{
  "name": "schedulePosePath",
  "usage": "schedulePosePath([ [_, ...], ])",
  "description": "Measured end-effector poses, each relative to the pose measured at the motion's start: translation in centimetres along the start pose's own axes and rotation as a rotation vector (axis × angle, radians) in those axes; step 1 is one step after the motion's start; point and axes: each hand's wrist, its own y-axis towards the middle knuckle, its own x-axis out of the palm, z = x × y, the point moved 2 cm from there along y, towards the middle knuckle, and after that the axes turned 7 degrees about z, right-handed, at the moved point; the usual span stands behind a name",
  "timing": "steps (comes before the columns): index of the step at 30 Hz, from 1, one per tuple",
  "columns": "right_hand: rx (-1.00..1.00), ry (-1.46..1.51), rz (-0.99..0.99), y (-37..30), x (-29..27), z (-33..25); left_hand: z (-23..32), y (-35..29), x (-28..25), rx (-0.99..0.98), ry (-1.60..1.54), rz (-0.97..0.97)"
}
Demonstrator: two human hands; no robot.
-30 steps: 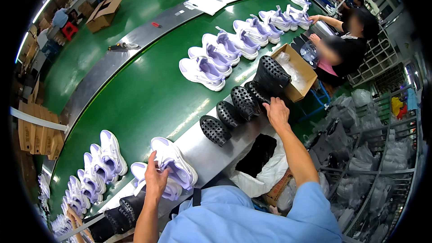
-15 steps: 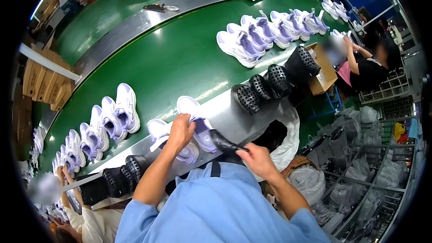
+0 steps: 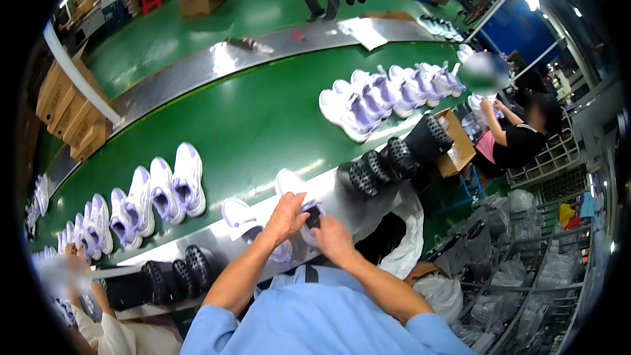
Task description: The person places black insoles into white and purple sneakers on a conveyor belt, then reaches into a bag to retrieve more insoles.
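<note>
White and lilac, the shoe (image 3: 297, 192) sits on the steel tabletop (image 3: 368, 204) edge right under the hands, toe pointing away. The left hand (image 3: 286, 215) clamps over its middle, fingers curled around the upper; the right hand (image 3: 330, 236) pinches a small dark piece (image 3: 313, 215) at the shoe's opening, though what the piece is I cannot tell. A second shoe (image 3: 242, 218) lies just left of the left hand, partly under the wrist.

The likeliest trouble, as I judge it: the left forearm could nudge that second shoe off the near edge, or the dark piece could slip from the pinch and drop between tabletop and body.

Beyond the hands runs a green conveyor belt (image 3: 250, 118) carrying pairs of shoes (image 3: 161, 190) to the left and more (image 3: 388, 92) far right. Black moulds (image 3: 388, 161) stand in a row right of the hands. Cardboard boxes (image 3: 69, 112) stack far left; another person (image 3: 519, 135) works far right.
</note>
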Motion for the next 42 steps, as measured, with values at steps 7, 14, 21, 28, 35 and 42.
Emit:
schedulePosePath([
  [7,0.054,0.079,-0.089,2.3,0.7,2.5,2.0,-3.7,2.1,-0.544,-0.111,0.045],
  [14,0.104,-0.085,-0.061,5.7,4.0,3.2,0.7,-3.2,4.3,-0.614,0.174,0.18],
  [21,0.042,-0.09,-0.18,5.7,3.5,4.0,8.0,-12.8,-5.0,-0.878,0.365,0.131],
  [28,0.0,-0.231,-0.277,6.4,3.6,2.3,0.5,-10.8,-0.6,-0.466,0.253,0.255],
  [35,-0.013,0.098,-0.159,3.9,-3.0,2.4,4.7,-21.8,-13.2,-0.36,0.707,0.697],
  [42,0.062,0.383,-0.401,0.3,-1.9,-4.9,-4.8,-41.2,-24.0,-0.95,1.017,1.08],
])
